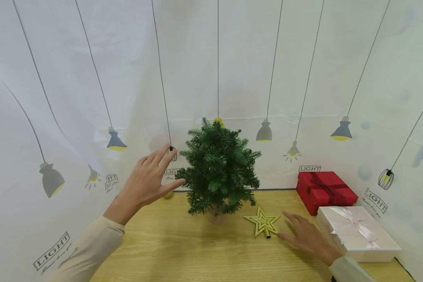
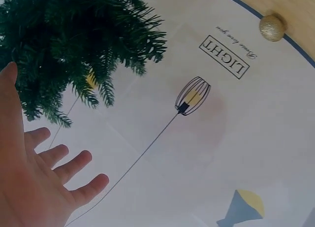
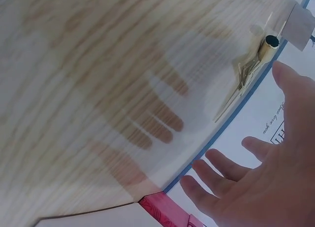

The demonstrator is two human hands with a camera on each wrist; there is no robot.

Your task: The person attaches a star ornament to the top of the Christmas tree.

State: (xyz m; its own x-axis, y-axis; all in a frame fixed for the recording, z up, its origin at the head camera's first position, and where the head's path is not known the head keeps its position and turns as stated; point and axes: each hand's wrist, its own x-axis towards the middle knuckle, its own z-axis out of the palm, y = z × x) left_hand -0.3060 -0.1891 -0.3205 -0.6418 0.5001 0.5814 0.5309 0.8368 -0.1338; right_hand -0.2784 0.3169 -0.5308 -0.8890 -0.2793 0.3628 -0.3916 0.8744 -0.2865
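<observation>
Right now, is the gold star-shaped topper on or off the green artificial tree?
Off. The head view shows the gold star-shaped topper lying on the wood-grain tabletop, apart from the green artificial tree.

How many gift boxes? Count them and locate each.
2: the red box at the back right of the table, and the white box in front of it, beside the right hand.

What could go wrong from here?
Tipping: the left hand is right by the tree, whose base looks much narrower than its branches.
Sliding: the star lies loose by the right hand's fingertips; a bump might shift it.
Rolling: the gold ball at the table's back edge might roll.
</observation>
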